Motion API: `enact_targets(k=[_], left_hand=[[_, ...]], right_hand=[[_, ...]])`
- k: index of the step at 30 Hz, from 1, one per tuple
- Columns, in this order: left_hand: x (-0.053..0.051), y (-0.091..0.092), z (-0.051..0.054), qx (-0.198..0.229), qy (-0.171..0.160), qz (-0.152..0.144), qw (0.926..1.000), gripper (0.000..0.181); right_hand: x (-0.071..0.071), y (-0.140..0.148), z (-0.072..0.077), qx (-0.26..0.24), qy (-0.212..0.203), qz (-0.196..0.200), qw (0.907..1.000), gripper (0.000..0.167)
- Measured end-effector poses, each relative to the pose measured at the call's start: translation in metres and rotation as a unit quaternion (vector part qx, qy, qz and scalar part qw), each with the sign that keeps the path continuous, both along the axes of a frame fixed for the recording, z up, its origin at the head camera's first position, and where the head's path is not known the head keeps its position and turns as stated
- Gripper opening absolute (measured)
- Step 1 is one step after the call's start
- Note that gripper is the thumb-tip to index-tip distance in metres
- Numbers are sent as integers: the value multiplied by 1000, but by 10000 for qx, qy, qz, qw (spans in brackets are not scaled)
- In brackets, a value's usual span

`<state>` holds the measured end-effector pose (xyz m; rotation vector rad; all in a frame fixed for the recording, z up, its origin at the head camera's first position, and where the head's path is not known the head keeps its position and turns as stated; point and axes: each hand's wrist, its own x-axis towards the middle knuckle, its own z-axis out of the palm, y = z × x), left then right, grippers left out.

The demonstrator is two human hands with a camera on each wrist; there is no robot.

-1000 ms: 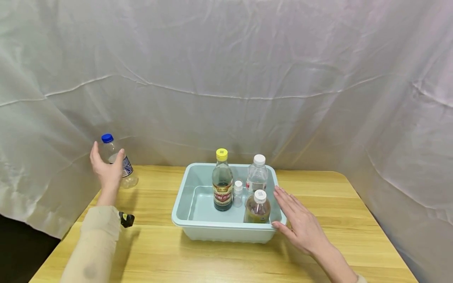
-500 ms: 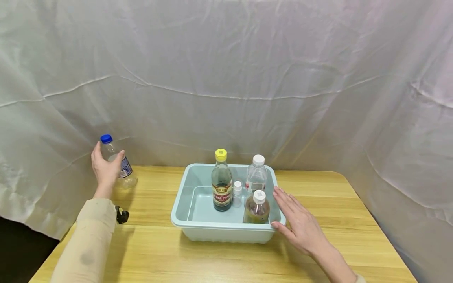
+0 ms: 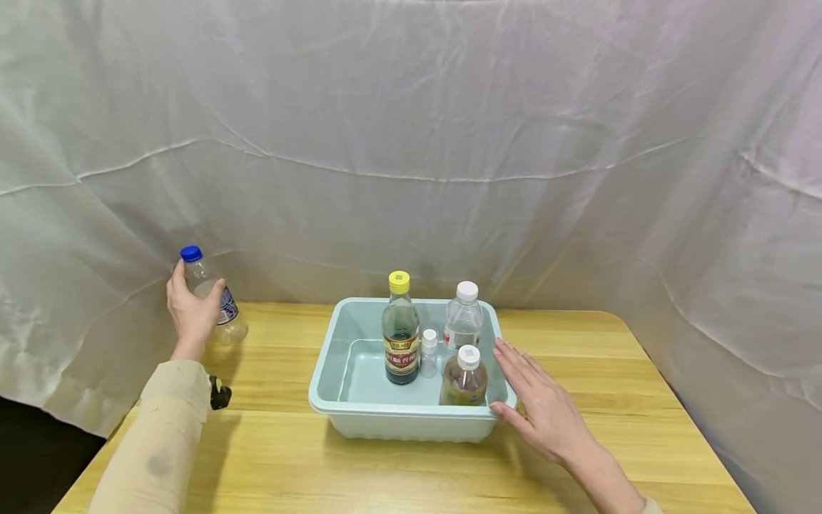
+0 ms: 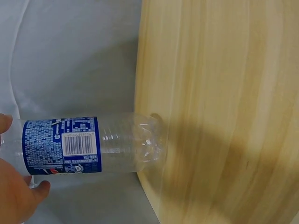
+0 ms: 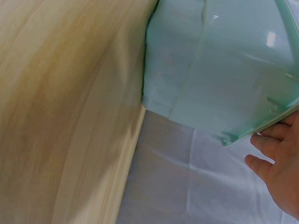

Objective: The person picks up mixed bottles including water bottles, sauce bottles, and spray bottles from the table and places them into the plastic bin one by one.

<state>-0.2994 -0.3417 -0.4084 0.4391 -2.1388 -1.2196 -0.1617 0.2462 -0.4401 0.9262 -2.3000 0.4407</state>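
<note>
In the head view my left hand [image 3: 193, 310] is round the upper part of a clear plastic bottle [image 3: 229, 321] with a blue cap, at the table's far left corner. The left wrist view shows the bottle's blue label with its barcode [image 4: 78, 143], with fingers [image 4: 39, 192] at the neck end. My right hand [image 3: 542, 407] lies against the right rim of a light blue plastic basin [image 3: 411, 426], fingers straight. Inside the basin stand a yellow-capped vinegar bottle [image 3: 401, 350], a small white-capped bottle [image 3: 428, 360], a clear white-capped bottle [image 3: 464, 321] and a brownish drink bottle [image 3: 464, 385].
The basin stands mid-table on a wooden table [image 3: 270, 457]. Grey cloth [image 3: 385, 143] hangs behind and at both sides, close to the left bottle. A black strap piece [image 3: 220, 394] sits at the left cuff.
My left hand has closed in on the blue-capped bottle, its fingers moving from beside it to round it. The right hand stays against the basin's rim.
</note>
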Motion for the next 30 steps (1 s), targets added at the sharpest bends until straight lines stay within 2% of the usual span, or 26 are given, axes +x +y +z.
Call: enact_targets(k=[8,12,17,23,26,30], left_hand=[[0,0,-2,-37,190,-34,9998,81],[3,2,-3,-33,255,-59,9997,81],[9,6,-4,-156,525,-55,9985,80],[16,19,2,-224,974,-90,9950,80],[21,27,7,-197,1061,-86,9941,80],[30,38,14,-140,1196,-232,9924,80]], right_hand=[[-1,0,0,-40,5,12,10000,72],[-1,0,-1,-10,-40,-15,10000,72],[0,-1,-2,14,-60,-20,10000,72],[0,-1,-2,-12,-39,-18,10000,72],[0,-1,-2,-14,-51,-13,10000,72],[0,-1,-1,-9,-32,-21,10000,71]])
